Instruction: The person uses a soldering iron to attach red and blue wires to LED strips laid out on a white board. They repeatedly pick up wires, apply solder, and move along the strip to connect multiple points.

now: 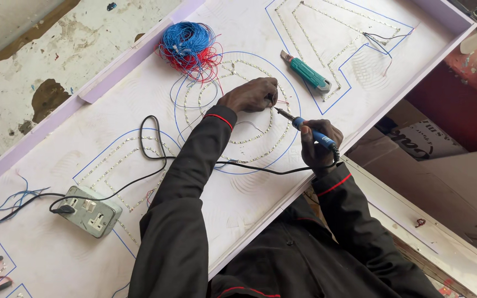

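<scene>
Now pinching thin, floppy red wire (280, 102) with left hand (249, 95); right hand (317, 142) wrapped around light soldering iron (310, 130), best gripped at blue handle.

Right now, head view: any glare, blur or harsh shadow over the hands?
Head view: even, soft daylight, no glare on the white board; left hand, right hand and soldering iron sharp, only faint shadows beneath; straight edges bow slightly toward the corners.
</scene>
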